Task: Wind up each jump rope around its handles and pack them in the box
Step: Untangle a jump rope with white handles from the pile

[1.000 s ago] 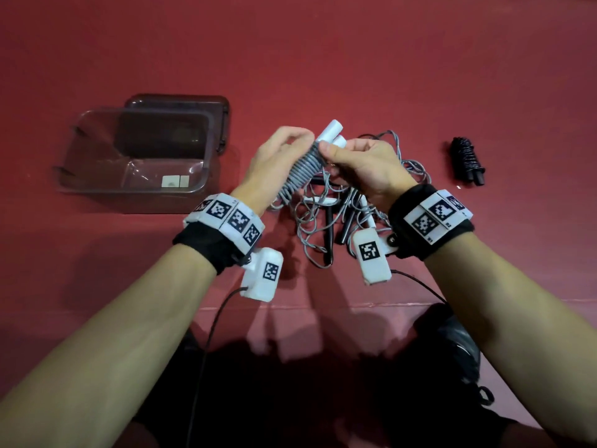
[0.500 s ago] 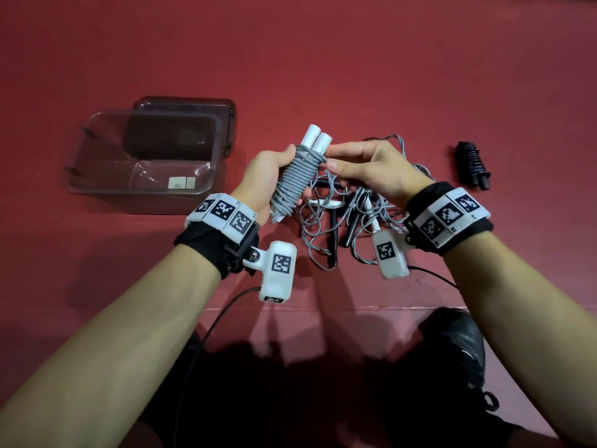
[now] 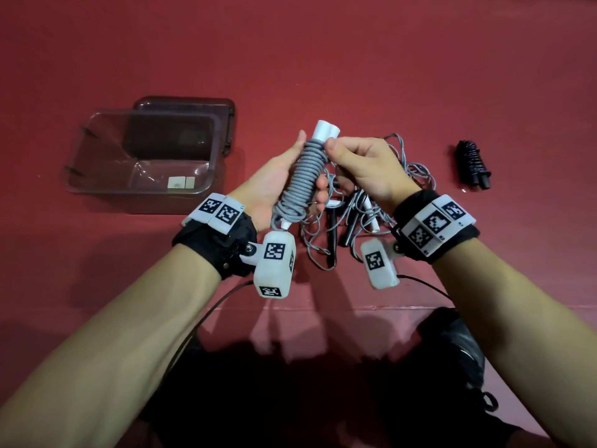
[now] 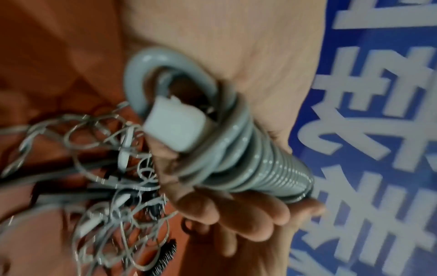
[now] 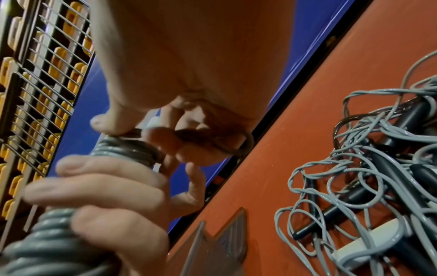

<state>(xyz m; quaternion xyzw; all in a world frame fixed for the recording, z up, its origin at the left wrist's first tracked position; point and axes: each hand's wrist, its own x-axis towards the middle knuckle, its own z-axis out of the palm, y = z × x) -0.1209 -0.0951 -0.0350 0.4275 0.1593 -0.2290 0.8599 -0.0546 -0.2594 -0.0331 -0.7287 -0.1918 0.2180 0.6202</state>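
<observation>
Starting at the left, one clear plastic box [image 3: 142, 163] sits open-topped for packing, nothing in it yet. My left hand [image 3: 274, 182] wraps its fingers round one grey jump rope wound on white handles [image 3: 303, 176], keeping the coils tight, I judge. My right hand [image 3: 365, 169] pinches the last loop at the top, probably to tuck it. Behind lies one tangled heap of grey ropes and black handles [image 3: 361, 218]; its count is unclear. Farthest right, one wound black rope bundle [image 3: 472, 164] waits.
</observation>
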